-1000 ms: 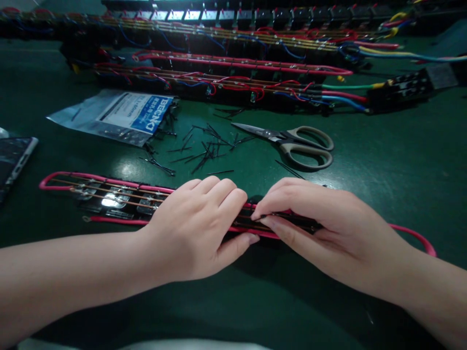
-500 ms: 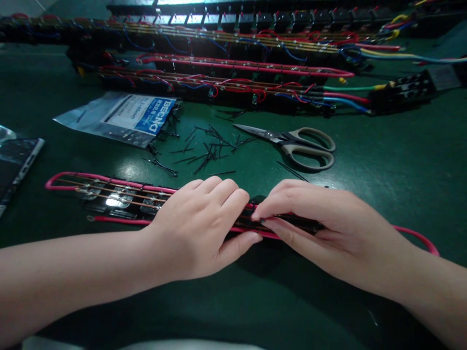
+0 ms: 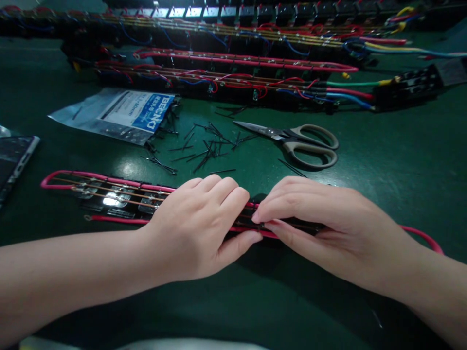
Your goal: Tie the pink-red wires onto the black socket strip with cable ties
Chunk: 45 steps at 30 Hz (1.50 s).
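A long black switch strip (image 3: 109,199) with pink wires and copper bars lies across the green table in front of me. My left hand (image 3: 199,228) is wrapped over its middle, fingers on top and thumb along the near pink wire. My right hand (image 3: 328,226) grips the strip just to the right, thumb and forefinger pinched on it near the gap between both hands. A pink wire (image 3: 425,236) loops out past my right wrist. What the fingertips pinch is too small to make out.
Grey-handled scissors (image 3: 302,143) lie behind my right hand. Several loose black cable ties (image 3: 206,146) are scattered beside a blue-labelled plastic bag (image 3: 120,114). More wired switch strips (image 3: 233,82) lie in rows at the back. A dark flat device (image 3: 14,155) sits at the left edge.
Both hands stay on the strip almost unmoved. My right fingertips have shifted slightly on it, and the view has drifted a little.
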Each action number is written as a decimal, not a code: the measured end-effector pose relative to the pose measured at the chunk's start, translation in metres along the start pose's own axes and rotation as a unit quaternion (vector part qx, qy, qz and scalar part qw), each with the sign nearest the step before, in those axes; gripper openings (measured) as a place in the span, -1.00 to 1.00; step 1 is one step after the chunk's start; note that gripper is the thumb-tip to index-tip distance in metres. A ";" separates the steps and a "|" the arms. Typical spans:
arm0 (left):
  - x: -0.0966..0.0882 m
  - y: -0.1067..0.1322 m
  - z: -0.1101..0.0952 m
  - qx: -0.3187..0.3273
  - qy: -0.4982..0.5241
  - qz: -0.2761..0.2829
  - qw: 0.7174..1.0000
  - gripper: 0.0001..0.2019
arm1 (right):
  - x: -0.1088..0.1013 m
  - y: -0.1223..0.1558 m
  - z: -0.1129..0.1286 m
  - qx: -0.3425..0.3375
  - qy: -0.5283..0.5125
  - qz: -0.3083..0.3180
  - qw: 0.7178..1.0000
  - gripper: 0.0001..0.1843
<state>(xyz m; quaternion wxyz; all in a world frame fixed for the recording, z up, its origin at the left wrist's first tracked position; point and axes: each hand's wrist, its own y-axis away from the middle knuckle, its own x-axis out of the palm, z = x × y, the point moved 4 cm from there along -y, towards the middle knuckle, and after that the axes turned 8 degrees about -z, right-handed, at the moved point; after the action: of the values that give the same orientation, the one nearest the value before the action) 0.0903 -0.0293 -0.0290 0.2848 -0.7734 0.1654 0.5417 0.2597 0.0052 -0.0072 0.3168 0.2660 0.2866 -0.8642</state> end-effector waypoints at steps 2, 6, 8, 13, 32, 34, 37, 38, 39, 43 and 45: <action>-0.001 0.000 0.000 -0.001 -0.003 0.001 1.000 -0.57 | 0.000 0.000 0.000 -0.002 0.004 0.004 1.000 -0.83; 0.000 0.001 0.000 -0.003 -0.003 0.010 1.000 -0.56 | 0.001 0.001 0.000 -0.006 0.009 0.012 1.000 -0.83; 0.000 0.001 0.000 -0.002 -0.005 0.008 1.000 -0.56 | 0.002 0.002 0.001 -0.014 0.015 0.014 1.000 -0.83; 0.000 0.000 0.000 -0.002 -0.016 0.015 1.000 -0.61 | 0.003 0.002 0.004 -0.032 0.045 0.014 0.998 -0.79; -0.001 -0.001 0.000 0.006 -0.010 0.003 1.000 -0.60 | -0.002 0.000 -0.001 0.047 0.008 -0.024 0.999 -0.80; 0.000 -0.001 0.000 0.007 -0.012 0.000 1.000 -0.59 | -0.003 0.000 0.000 0.054 0.034 -0.036 0.997 -0.84; 0.000 -0.001 0.000 0.007 -0.017 0.001 1.000 -0.58 | -0.001 0.001 -0.001 0.061 0.065 -0.026 0.996 -0.90; 0.001 -0.001 0.000 0.007 -0.018 0.001 1.000 -0.58 | -0.001 0.001 -0.001 0.063 0.073 -0.022 0.995 -0.91; 0.000 -0.001 0.000 0.007 -0.020 0.000 1.000 -0.57 | 0.000 0.001 -0.002 0.064 0.079 -0.021 0.995 -0.92; 0.000 -0.001 -0.001 0.009 -0.024 0.004 1.000 -0.56 | -0.003 0.001 -0.005 0.071 0.064 -0.027 0.995 -0.91; 0.000 -0.001 -0.001 0.010 -0.026 0.006 1.000 -0.55 | -0.003 0.001 -0.005 0.071 0.051 -0.022 0.996 -0.90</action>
<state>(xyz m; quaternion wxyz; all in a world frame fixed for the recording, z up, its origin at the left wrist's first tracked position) 0.0913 -0.0293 -0.0285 0.2932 -0.7553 0.1677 0.5616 0.2635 0.0095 -0.0093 0.2631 0.3252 0.2458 -0.8744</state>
